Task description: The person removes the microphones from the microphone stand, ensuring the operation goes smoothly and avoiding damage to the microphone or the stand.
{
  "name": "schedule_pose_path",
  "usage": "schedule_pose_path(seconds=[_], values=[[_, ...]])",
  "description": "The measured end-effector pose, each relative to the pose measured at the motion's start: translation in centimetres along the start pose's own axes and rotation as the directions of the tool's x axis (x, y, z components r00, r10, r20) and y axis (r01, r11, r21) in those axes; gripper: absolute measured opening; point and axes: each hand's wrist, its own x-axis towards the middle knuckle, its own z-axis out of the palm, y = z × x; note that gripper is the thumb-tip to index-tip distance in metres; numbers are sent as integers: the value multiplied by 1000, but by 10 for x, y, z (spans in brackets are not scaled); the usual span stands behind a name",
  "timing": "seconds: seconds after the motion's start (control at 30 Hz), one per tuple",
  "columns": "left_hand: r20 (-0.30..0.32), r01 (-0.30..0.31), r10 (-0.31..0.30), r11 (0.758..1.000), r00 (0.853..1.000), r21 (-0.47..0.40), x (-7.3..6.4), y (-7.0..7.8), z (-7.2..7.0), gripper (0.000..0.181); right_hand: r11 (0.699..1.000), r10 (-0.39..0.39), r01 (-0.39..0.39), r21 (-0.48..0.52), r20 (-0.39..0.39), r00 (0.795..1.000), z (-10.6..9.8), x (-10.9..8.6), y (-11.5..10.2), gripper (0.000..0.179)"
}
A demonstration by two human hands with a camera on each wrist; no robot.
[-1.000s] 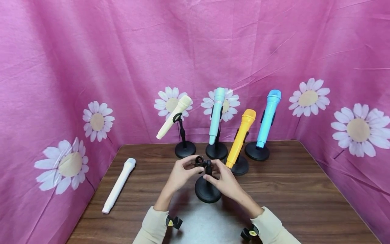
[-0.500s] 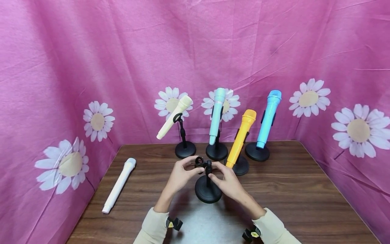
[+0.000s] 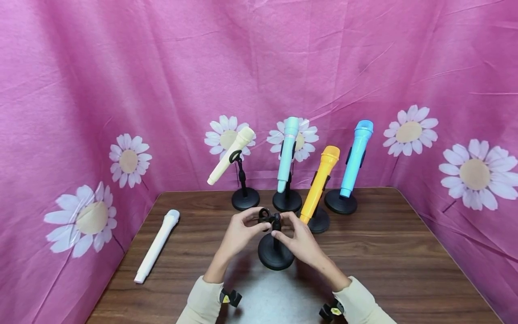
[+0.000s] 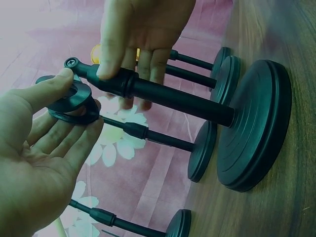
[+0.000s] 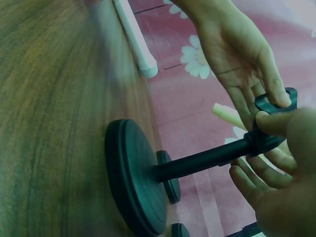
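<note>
In the head view, a black desktop microphone stand [image 3: 276,255] stands upright at the middle of the table, no microphone in it. My left hand [image 3: 238,230] pinches its clip [image 4: 74,101] between thumb and fingers, as the left wrist view shows. Around the collar [image 4: 114,82] at the top of the pole, my right hand [image 3: 298,238] has its thumb on one side and fingers on the other. The clip sticks out to the left from the screw joint [image 4: 71,62]. A white microphone [image 3: 158,245] lies on the table at the left.
Behind the hands, several stands hold a cream microphone [image 3: 230,155], a mint microphone [image 3: 288,153], a yellow microphone [image 3: 320,182] and a blue microphone [image 3: 357,157]. The yellow one is close to my right hand. A pink flowered cloth [image 3: 259,67] encloses the wooden table [image 3: 388,265].
My right thumb and fingers shift slightly at the collar. The left hand keeps its hold on the clip, and the stand stays in place.
</note>
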Motion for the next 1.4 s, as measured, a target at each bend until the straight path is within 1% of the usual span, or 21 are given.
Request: schedule_pose_path(seconds=[0.07,0.13,0.2,0.33,0.43,0.57,0.73,0.83,0.93,1.0,1.17,1.3,1.4], values=[[3,0,0,1000,1000,-4,0,0,0,37,999,-36,37,-10,24,999,-2,-1,-2,44],[7,1,0,1000,1000,-8,0,1,1,37,998,-60,61,-25,39,997,-5,-3,-3,45],[8,1,0,1000,1000,-9,1,1,1,36,997,-65,67,-40,49,997,-6,-3,-5,43],[6,0,0,1000,1000,-10,1,1,1,36,995,-56,58,-84,31,998,-8,-3,-5,34],[6,1,-1,1000,1000,-11,1,1,1,37,992,-58,58,-109,-3,998,-8,-3,-5,34],[6,5,-5,1000,1000,7,0,1,-1,37,983,-81,68,-173,-69,994,-6,-3,-6,36],[7,3,-3,1000,1000,20,0,1,-3,37,960,-147,103,-260,-158,976,0,-3,-9,38],[10,0,-1,1000,1000,20,0,1,-3,37,959,-153,95,-268,-205,967,3,-4,-11,38],[13,4,-4,1000,1000,18,-1,1,-4,37,963,-138,73,-259,-243,960,6,-4,-13,38],[14,7,-7,1000,1000,17,-1,1,-3,36,962,-137,65,-266,-260,956,8,-5,-14,35],[11,6,-6,1000,1000,19,1,1,-3,35,946,-168,71,-316,-293,941,10,-6,-17,29],[8,10,-10,1000,1000,21,1,1,-3,35,936,-190,75,-343,-317,929,11,-6,-18,31],[8,13,-14,1000,1000,23,1,1,-3,35,929,-200,75,-361,-325,924,12,-6,-18,31]])
